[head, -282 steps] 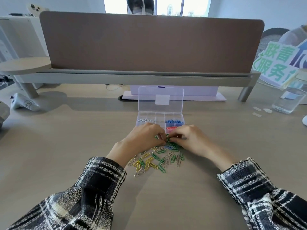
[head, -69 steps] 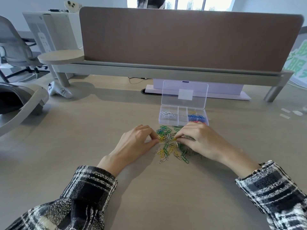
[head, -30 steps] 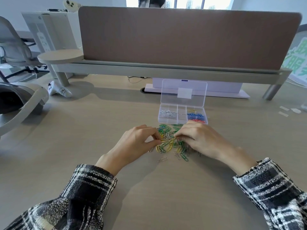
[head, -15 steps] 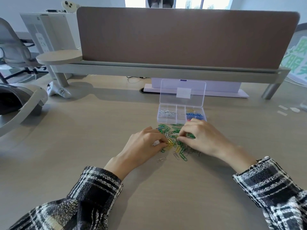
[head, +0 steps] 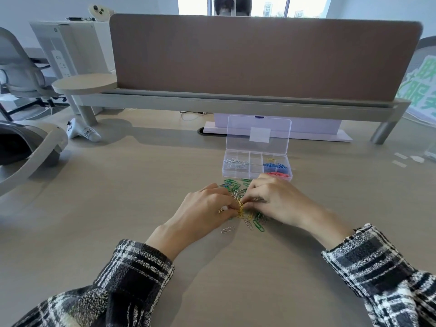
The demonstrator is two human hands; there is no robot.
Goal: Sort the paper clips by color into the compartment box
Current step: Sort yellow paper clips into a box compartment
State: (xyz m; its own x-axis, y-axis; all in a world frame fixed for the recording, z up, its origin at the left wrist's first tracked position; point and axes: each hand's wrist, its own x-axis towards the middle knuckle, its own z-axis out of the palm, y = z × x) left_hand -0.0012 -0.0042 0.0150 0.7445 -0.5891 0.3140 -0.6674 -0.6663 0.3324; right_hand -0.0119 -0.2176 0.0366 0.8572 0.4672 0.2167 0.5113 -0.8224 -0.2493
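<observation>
A clear compartment box stands open on the desk, its lid upright. It holds silver clips on the left and yellow, blue and red clips on the right. A mixed pile of paper clips lies just in front of it. My left hand pinches a bunch of yellow clips. My right hand pinches at the same bunch from the right. Both hands cover much of the pile.
A loose silver clip and a green clip lie at the near edge of the pile. A brown divider panel on a grey rail closes the back. A white controller and a grey headset sit at left.
Both hands have closed in on the middle of the pile and now meet on a bunch of yellow clips. The pile has been spread and thinned since the earliest frame.
</observation>
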